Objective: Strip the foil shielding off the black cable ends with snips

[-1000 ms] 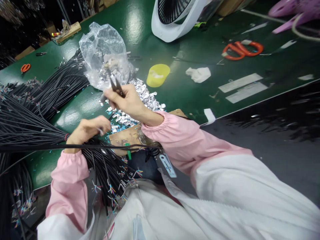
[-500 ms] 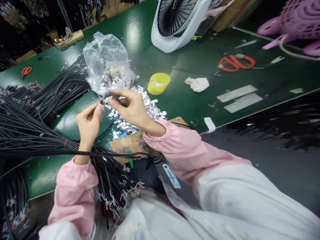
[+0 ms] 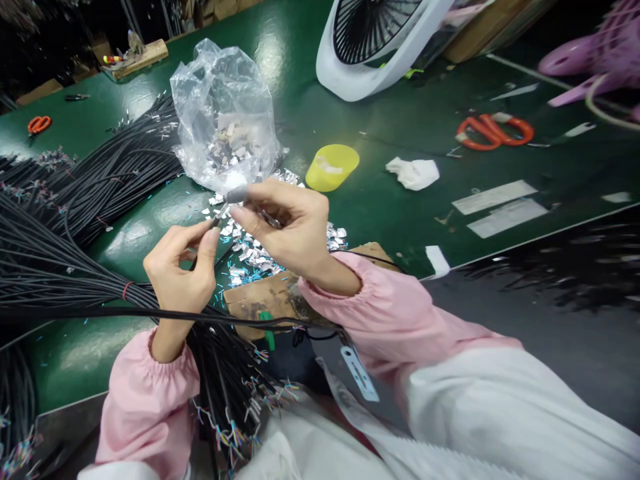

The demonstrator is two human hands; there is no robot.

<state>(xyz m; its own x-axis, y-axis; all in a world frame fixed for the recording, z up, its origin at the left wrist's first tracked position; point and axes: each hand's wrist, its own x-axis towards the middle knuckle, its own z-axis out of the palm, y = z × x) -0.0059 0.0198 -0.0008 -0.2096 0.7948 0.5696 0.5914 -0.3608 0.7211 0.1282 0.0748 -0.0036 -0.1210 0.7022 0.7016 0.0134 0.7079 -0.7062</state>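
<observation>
Cable point(image 3: 216, 223) in a tight pinch, between thumb and finger of the left hand point(image 3: 183, 267). Close to its tip, the right hand point(image 3: 295, 223), with thumb and first finger slightly apart, a gray cap point(image 3: 237, 194) on one finger, and a dark tool point(image 3: 270, 219), mostly hidden, in its curled fingers. Just past both hands, a clear bag point(image 3: 220, 87) of bits. Under the right hand, silver scraps point(image 3: 257, 257). Left of the left hand, many black wires point(image 3: 65, 260). Right of the right hand, a yellow disc point(image 3: 340, 160).
</observation>
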